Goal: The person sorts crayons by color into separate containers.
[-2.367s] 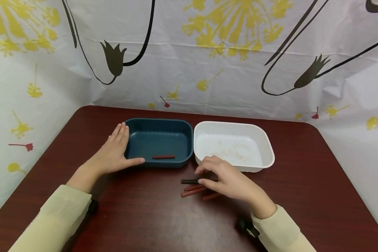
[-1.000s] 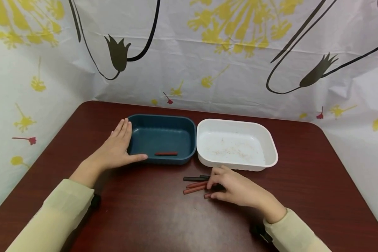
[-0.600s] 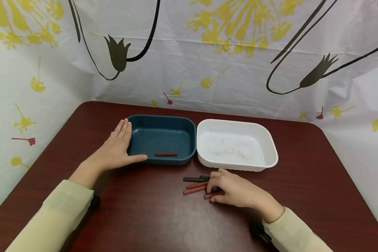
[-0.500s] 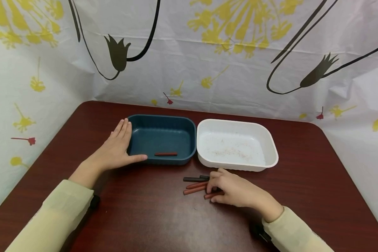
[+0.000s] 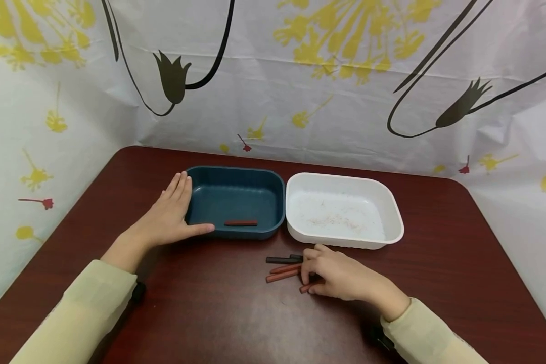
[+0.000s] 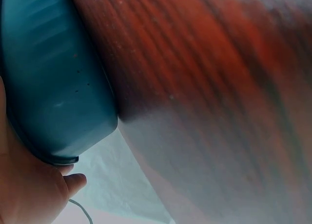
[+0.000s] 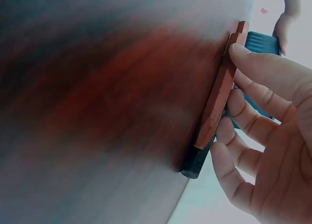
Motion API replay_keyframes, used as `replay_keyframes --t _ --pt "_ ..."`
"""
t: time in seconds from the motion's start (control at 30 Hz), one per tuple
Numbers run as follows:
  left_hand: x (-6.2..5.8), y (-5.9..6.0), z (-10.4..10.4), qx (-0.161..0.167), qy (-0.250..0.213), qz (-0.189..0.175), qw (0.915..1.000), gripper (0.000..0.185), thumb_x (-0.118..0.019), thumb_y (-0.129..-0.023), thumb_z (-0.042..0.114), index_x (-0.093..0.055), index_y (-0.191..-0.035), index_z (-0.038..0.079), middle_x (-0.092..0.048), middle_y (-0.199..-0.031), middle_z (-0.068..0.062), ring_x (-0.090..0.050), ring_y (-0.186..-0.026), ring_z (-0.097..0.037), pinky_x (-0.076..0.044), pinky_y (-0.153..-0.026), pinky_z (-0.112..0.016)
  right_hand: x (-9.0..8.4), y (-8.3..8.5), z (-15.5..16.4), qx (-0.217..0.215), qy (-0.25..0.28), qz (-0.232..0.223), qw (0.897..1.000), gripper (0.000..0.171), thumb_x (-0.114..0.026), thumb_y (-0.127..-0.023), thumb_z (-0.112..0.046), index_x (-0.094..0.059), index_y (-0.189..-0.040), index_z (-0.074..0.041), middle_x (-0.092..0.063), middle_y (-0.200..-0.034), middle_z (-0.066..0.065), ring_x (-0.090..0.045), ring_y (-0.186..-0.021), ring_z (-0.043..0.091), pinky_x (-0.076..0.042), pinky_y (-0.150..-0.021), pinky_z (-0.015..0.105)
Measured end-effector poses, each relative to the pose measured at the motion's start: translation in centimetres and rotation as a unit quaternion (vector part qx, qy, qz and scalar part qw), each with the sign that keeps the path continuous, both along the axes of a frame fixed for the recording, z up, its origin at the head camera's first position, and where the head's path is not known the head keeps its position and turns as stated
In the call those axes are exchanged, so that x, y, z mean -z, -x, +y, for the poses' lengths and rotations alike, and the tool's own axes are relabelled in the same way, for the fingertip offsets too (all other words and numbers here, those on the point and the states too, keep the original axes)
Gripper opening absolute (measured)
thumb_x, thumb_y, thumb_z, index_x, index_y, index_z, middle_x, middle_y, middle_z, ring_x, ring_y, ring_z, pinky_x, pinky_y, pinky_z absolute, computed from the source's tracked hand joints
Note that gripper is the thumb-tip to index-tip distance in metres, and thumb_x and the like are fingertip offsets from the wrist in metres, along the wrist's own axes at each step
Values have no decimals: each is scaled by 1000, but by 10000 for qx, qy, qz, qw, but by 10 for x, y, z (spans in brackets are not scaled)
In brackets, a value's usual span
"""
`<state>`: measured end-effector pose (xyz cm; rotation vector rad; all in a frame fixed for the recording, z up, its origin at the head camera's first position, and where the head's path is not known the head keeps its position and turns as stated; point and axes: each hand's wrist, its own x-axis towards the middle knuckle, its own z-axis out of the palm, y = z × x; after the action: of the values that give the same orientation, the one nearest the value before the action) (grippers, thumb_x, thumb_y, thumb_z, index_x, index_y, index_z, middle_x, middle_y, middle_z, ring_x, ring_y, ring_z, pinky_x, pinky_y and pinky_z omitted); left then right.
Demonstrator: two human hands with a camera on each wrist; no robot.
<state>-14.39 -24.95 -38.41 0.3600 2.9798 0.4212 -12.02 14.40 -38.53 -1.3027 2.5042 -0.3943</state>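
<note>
My right hand (image 5: 341,275) bends over the small pile of crayons and pinches a red-brown crayon (image 5: 305,288). In the right wrist view the thumb presses on this six-sided crayon (image 7: 217,104), the other fingers curled beside it. A black crayon (image 7: 191,166) lies just behind it. Left of the hand are two more red-brown crayons (image 5: 282,276) and dark crayons (image 5: 279,260), their right ends hidden by the fingers. My left hand (image 5: 166,215) rests straight-fingered on the left rim of the dark teal tray (image 5: 236,173), thumb along its front edge. One red-brown crayon (image 5: 241,223) lies inside.
A white tray (image 5: 346,178) with brownish specks on its floor stands against the teal tray's right side, just behind my right hand. Both are on a dark red wooden table (image 5: 236,313). A patterned white cloth (image 5: 255,91) hangs behind the table.
My right hand has shifted from the dark crayons toward the nearest red-brown crayon, which has since moved slightly right and toward me with the fingers. The left hand keeps its place on the teal tray.
</note>
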Motion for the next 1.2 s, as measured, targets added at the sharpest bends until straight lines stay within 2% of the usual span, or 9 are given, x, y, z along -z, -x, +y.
replay_keyframes --t 0.47,0.73,0.97,1.2 --pt "1 1 0 -38 -13 -44 10000 127 -59 -81 76 3 -156 -6 9 -166 -22 8 -154 -40 -14 -119 -65 -5 3 7 -39 172 -389 9991 18 -78 -84 -17 -64 -83 -28 -55 -86 -15 -44 -90 5 -45 -77 22" --pt "2 0 0 -33 -24 -29 10000 128 -59 -81 76 3 -156 -6 10 -166 -21 8 -154 -40 -13 -120 -64 -6 4 8 5 268 -603 9978 19 -76 -86 -15 -62 -85 -28 -56 -85 -18 -45 -86 6 -43 -73 19" --pt "3 -1 -2 -49 -19 15 10000 128 -59 -81 76 2 -156 -7 9 -166 -22 7 -154 -41 -11 -122 -61 -9 6 2 -20 381 -652 9971 18 -75 -88 -16 -61 -86 -27 -56 -82 -16 -44 -83 6 -41 -70 18" --pt "4 0 -2 -25 24 18 10000 127 -57 -81 78 2 -156 -6 10 -166 -21 7 -154 -40 -16 -119 -65 -10 8 -5 -18 436 -581 9974 17 -74 -88 -16 -61 -87 -27 -56 -82 -16 -47 -84 7 -42 -71 19"
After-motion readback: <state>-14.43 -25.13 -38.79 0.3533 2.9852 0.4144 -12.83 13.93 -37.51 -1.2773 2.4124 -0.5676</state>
